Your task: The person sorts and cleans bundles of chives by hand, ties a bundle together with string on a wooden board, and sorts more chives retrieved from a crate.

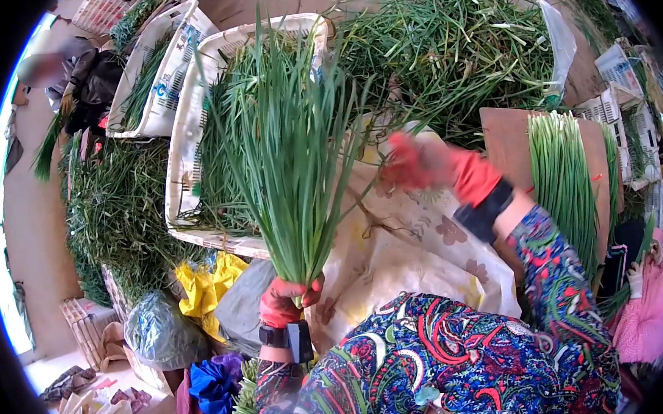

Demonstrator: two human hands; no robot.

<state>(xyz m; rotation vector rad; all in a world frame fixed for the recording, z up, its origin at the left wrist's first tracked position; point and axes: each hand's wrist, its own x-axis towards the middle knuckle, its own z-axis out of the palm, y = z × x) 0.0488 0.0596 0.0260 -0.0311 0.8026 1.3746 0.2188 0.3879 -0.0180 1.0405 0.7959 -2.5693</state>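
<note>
From the head camera, I see the left red-gloved hand (282, 299) wrapped round the base of a fanned green leafy bunch (291, 164), before a white plastic crate (182, 167). The right red-gloved hand (424, 162), near pale flower-patterned cloth (418, 255), is blurred; I can't tell its spread or hold.

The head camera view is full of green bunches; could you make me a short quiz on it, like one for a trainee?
1. True or false: the left hand grips the bunch of green stalks by its leafy tips.
2. What colour is the glove on the right hand?
(a) blue
(b) red
(c) white
3. Fill in: the neat row of stalks on the picture's right side lies on a flat brown ____.

Key: 1. False, it grips the lower end, leaves fanning upward. 2. b. 3. board.
</note>
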